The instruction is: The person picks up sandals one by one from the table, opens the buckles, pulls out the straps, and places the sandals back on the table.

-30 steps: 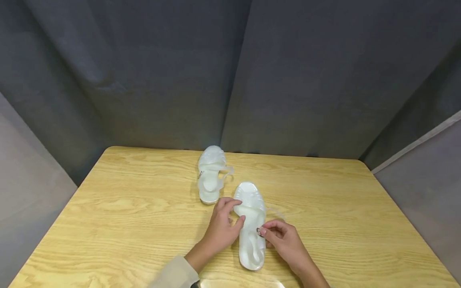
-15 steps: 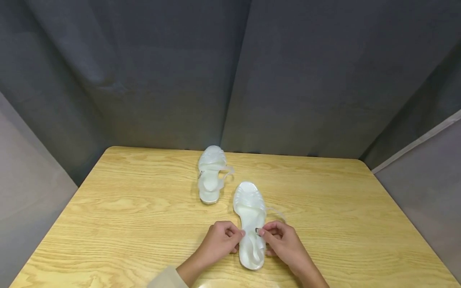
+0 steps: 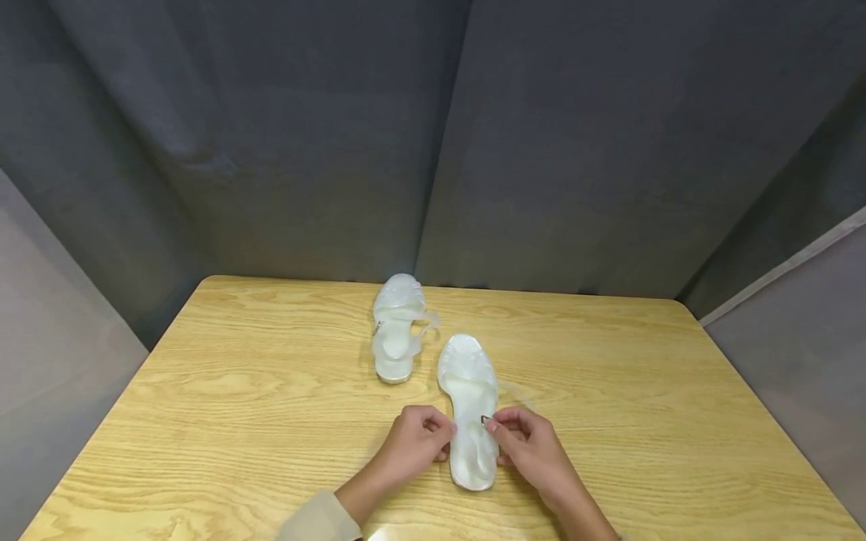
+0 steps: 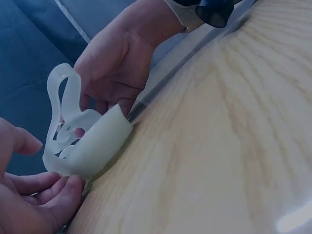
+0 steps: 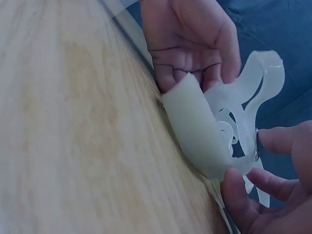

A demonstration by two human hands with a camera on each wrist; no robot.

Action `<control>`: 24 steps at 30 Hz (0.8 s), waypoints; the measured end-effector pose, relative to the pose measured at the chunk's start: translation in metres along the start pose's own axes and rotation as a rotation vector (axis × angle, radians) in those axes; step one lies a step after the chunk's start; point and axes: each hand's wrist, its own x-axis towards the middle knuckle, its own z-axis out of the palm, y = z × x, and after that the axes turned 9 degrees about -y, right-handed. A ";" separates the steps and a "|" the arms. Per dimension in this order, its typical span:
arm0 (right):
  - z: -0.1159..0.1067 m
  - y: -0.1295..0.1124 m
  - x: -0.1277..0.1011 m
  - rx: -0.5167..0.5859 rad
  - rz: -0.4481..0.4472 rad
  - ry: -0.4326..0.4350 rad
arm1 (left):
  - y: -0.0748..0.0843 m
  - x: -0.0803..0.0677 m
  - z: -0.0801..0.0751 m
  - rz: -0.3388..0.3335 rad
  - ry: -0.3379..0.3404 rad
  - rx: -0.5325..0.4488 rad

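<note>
A pearly white jelly sandal point(image 3: 467, 372) lies toe-away between my hands. My left hand point(image 3: 414, 445) holds its left edge near the middle, thumb and fingers at the side. Across from it, my right hand point(image 3: 534, 453) pinches the right side by the small metal buckle point(image 3: 484, 421). A thin clear strap point(image 3: 517, 392) sticks out to the right. In the left wrist view, the chunky heel point(image 4: 102, 144) is close over the table, with the back strap point(image 4: 73, 90) looping above it. The right wrist view shows my thumb on the buckle strap; the left fingers are partly hidden behind the heel.
Another matching sandal point(image 3: 399, 300) stands further back and to the left, its strap point(image 3: 428, 324) unfastened toward the right. Both are on a wood-grain table point(image 3: 643, 406). Dark grey curtains point(image 3: 304, 150) hang beyond the far edge.
My left hand has come back from the sandal's front part to its middle edge. The sandal has shifted slightly away from me, and my right hand stays at the buckle.
</note>
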 end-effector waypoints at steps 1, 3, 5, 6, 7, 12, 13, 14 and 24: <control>0.000 -0.001 0.001 -0.006 -0.003 0.002 | 0.001 0.001 0.000 -0.001 0.005 -0.013; 0.000 -0.003 0.004 -0.013 -0.012 0.003 | 0.002 0.004 -0.001 -0.006 0.019 -0.026; 0.000 -0.004 0.006 -0.021 -0.022 0.001 | 0.004 0.006 -0.002 -0.007 0.033 -0.029; 0.000 -0.005 0.008 -0.023 -0.028 0.000 | 0.005 0.007 -0.002 -0.008 0.041 -0.025; 0.000 -0.006 0.009 -0.020 -0.038 -0.002 | 0.005 0.008 -0.002 -0.010 0.048 -0.027; 0.001 -0.010 0.017 -0.007 -0.088 -0.009 | 0.008 0.014 0.000 0.000 0.073 -0.019; 0.001 -0.010 0.019 -0.002 -0.093 -0.010 | 0.009 0.015 0.000 0.003 0.076 -0.021; 0.001 -0.011 0.021 -0.007 -0.095 -0.010 | 0.009 0.017 0.000 0.004 0.078 -0.023; -0.001 -0.013 0.050 0.067 -0.092 -0.003 | 0.010 0.038 -0.002 0.020 0.123 -0.124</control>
